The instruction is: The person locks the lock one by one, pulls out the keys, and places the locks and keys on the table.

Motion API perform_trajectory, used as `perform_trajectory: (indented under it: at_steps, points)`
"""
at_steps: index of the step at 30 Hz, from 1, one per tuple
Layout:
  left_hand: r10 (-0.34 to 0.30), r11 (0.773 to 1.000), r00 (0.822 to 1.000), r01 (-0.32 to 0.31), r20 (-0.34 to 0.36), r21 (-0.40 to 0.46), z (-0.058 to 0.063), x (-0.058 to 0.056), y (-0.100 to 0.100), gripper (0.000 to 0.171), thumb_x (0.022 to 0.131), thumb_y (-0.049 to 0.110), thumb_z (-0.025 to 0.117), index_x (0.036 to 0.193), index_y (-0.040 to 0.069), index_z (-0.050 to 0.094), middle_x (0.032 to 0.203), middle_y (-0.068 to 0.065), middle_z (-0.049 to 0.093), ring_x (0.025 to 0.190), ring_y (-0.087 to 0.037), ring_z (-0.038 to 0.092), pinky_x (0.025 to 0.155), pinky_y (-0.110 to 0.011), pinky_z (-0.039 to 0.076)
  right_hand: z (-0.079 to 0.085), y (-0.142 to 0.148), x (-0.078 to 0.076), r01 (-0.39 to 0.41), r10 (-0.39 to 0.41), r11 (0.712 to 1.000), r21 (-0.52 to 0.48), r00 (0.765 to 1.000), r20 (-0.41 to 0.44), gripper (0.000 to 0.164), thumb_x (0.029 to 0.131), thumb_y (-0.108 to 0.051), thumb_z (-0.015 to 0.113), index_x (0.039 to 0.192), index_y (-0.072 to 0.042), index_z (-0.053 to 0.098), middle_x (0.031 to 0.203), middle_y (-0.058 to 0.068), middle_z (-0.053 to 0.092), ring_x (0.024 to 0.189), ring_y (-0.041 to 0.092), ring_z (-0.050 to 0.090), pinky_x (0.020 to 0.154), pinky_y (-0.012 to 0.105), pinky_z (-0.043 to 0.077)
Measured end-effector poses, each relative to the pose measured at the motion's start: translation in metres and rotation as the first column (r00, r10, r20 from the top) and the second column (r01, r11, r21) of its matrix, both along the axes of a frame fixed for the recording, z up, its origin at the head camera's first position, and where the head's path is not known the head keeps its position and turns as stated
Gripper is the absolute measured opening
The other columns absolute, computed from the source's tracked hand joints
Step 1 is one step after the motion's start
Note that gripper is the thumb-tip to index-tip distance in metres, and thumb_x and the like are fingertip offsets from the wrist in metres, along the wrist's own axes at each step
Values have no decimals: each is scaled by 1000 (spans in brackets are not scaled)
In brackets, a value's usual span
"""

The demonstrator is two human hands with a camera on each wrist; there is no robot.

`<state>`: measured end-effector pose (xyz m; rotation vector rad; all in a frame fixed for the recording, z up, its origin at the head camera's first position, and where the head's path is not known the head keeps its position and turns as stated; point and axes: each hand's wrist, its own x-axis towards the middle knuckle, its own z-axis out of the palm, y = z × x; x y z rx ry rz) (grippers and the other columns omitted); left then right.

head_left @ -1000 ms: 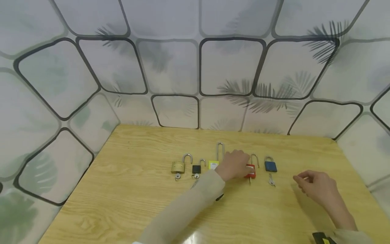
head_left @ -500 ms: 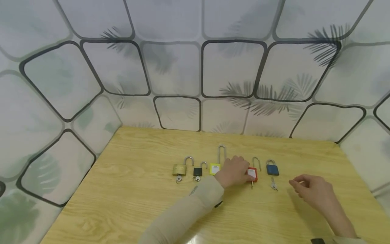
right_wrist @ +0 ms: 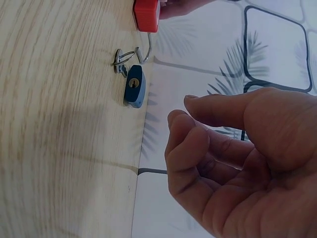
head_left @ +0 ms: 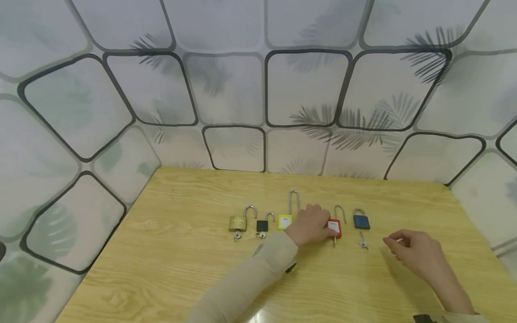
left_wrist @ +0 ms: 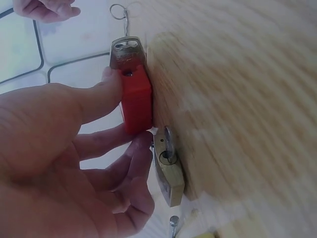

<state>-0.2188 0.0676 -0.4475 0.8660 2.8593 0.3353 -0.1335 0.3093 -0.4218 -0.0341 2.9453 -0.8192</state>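
My left hand [head_left: 310, 224] pinches a red padlock [head_left: 334, 228] between thumb and fingers, low at the table. In the left wrist view the thumb presses the near face of the red padlock [left_wrist: 136, 101], and a key [left_wrist: 128, 52] stands in its bottom. A brass-coloured padlock [left_wrist: 169, 176] with a key lies right by the fingertips; the hand hides it in the head view. My right hand [head_left: 418, 253] hovers at the right, fingers loosely curled and holding nothing. Nearest to it are a blue padlock [head_left: 361, 221], its shackle down, and a loose key [head_left: 363, 242].
Left of my left hand lie a large brass padlock [head_left: 238, 223], a small black padlock [head_left: 262, 226] and a yellow long-shackle padlock [head_left: 285, 221], all with raised shackles. Keys show at the brass and black ones. The wooden table [head_left: 169, 251] meets a patterned wall covering [head_left: 230, 89] behind.
My right hand has shifted slightly left, closer to the blue padlock and its key. The left hand keeps hold of the red padlock in the same place. The head view bobs a little.
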Motion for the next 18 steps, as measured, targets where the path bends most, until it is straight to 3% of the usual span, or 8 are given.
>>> perform_trajectory:
  at_steps: [5, 9, 13, 18]
  points:
    - [-46, 999, 998, 47, -47, 12, 1, 1, 2, 35, 87, 49, 67, 83, 15, 60, 74, 5, 58, 64, -9, 48, 53, -24, 41, 1, 0, 0, -1, 1, 1000, 4, 1000, -2, 39, 98, -29, 56, 103, 7, 68, 72, 7, 74, 58, 18, 64, 47, 33, 47]
    - [-50, 996, 999, 51, -12, 74, 2, 3, 4, 33, 86, 43, 71, 84, 13, 57, 71, 5, 58, 58, -6, 49, 46, -20, 40, 1, -1, 1, -1, 1, 1000, 1, 1000, -3, 38, 98, -29, 57, 103, 7, 69, 72, 7, 74, 58, 18, 64, 47, 33, 47]
    - [7, 981, 996, -24, 92, 192, 1, 3, 6, 29, 83, 35, 76, 87, 11, 59, 73, 6, 60, 57, -4, 51, 45, -16, 41, 1, -2, 0, -2, 2, 1000, -1, 1000, -2, 38, 98, -29, 57, 102, 7, 69, 72, 7, 74, 59, 17, 65, 47, 33, 47]
    - [93, 930, 976, -155, 195, 333, 0, 3, 6, 29, 77, 29, 83, 92, 10, 67, 80, 5, 67, 64, -3, 54, 51, -15, 45, 2, -1, -1, -5, 5, 1000, 0, 1000, 9, 38, 98, -30, 57, 102, 7, 69, 71, 7, 74, 59, 18, 65, 46, 33, 48]
